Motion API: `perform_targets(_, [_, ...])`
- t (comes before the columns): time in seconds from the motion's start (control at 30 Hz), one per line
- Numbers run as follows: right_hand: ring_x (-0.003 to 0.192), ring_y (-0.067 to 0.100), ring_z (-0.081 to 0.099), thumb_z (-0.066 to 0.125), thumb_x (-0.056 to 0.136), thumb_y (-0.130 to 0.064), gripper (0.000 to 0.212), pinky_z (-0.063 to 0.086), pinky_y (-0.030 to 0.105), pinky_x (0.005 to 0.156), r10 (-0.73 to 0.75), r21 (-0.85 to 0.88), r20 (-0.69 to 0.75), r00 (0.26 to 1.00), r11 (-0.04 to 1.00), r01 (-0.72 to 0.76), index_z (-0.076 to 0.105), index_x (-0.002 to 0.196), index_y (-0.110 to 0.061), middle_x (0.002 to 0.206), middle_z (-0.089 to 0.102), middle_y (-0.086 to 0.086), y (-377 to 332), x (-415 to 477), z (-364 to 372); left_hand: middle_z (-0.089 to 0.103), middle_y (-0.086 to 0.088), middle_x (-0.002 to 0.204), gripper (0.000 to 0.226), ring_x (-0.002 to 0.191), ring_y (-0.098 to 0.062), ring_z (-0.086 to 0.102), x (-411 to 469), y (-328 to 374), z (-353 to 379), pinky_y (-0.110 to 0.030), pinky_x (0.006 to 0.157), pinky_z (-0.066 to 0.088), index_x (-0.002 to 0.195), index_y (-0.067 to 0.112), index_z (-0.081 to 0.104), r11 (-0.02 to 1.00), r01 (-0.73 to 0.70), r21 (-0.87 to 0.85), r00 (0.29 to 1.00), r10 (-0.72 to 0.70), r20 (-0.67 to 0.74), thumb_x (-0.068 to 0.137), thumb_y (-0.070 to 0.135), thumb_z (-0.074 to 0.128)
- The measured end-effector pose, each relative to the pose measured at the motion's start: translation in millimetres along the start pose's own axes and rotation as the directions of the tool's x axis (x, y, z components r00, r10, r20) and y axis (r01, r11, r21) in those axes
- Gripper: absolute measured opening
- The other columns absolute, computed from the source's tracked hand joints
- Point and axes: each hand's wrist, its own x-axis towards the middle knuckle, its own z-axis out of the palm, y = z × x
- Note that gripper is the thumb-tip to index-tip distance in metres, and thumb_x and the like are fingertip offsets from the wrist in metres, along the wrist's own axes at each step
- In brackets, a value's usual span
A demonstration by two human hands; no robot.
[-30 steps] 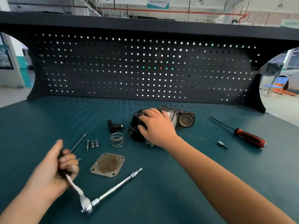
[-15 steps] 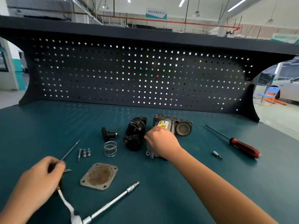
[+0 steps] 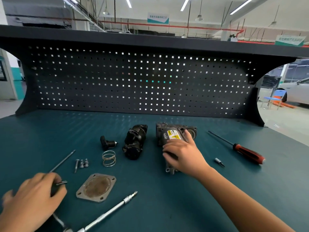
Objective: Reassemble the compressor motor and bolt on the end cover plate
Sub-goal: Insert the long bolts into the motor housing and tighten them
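Left of the grey housing (image 3: pixel 173 133): black motor (image 3: pixel 135 142), near but apart, long way pointing away from me.
My right hand (image 3: pixel 182 156): holds the grey housing, nearer the black motor.
My left hand (image 3: pixel 33 196): grips the ratchet (image 3: pixel 107 212).

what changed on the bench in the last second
The right hand left the black motor and shifted right onto the grey housing, which it now holds; motor and housing, close together before, lie apart. The left hand still grips the ratchet. Cover plate, spring and screwdriver stayed put.
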Motion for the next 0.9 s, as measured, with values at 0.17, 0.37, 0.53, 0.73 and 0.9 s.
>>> perform_targets(0.17, [0.096,0.016,0.067,0.076,0.07,-0.018,0.005,0.023,0.069,0.097,0.147,0.086,-0.089,0.985,0.986,-0.139,0.076,0.075,-0.016,0.087,0.072,-0.008,6,-14,-5,0.055,0.005,0.082,0.013,0.075,-0.025,0.058,-22,40,-42,-0.058,0.072,0.049,0.071,0.043,0.047,0.983,-0.054,-0.178,0.996,0.04,-0.078,0.068,0.038,0.058])
perform_targets(0.37, [0.138,0.005,0.022,0.077,0.072,-0.037,0.09,0.019,0.025,0.11,0.644,0.497,0.241,0.726,0.56,-0.662,0.024,0.144,-0.033,0.15,0.023,-0.014,19,-51,-10,0.069,0.015,0.083,0.033,0.08,0.008,0.06,-37,126,-81,-0.022,0.078,0.045,0.083,0.037,0.06,0.803,-0.199,-0.562,0.964,0.262,0.034,0.077,0.008,0.071])
perform_targets(0.53, [0.14,0.012,0.024,0.077,0.073,-0.039,0.098,0.022,0.02,0.104,0.656,0.342,0.502,0.563,0.448,-0.826,0.017,0.149,-0.023,0.15,0.027,-0.007,45,-69,-16,0.064,0.015,0.096,0.024,0.088,0.007,0.058,-37,213,-59,-0.006,0.079,0.041,0.103,0.03,0.055,0.756,-0.287,-0.588,0.791,0.533,0.3,0.082,0.025,0.067])
perform_targets(0.73, [0.115,0.023,0.052,0.061,0.087,-0.022,0.041,0.039,0.028,0.091,0.885,0.064,0.174,0.432,0.428,-0.902,0.056,0.126,-0.01,0.129,0.052,0.008,90,-86,-24,0.048,0.007,0.134,0.085,0.115,-0.005,0.047,-30,280,-22,-0.017,0.086,0.036,0.146,0.03,0.015,0.784,-0.219,-0.581,0.712,0.535,0.453,0.079,0.048,0.065])
perform_targets(0.9, [0.112,0.027,0.053,0.056,0.091,-0.023,0.028,0.041,0.028,0.081,0.873,-0.049,0.222,0.434,0.454,-0.889,0.065,0.115,-0.012,0.117,0.063,0.009,96,-87,-13,0.049,0.014,0.121,0.093,0.098,-0.001,0.045,-36,297,-4,0.001,0.06,0.03,0.148,0.031,-0.001,0.765,-0.148,-0.627,0.746,0.502,0.437,0.082,0.042,0.064])
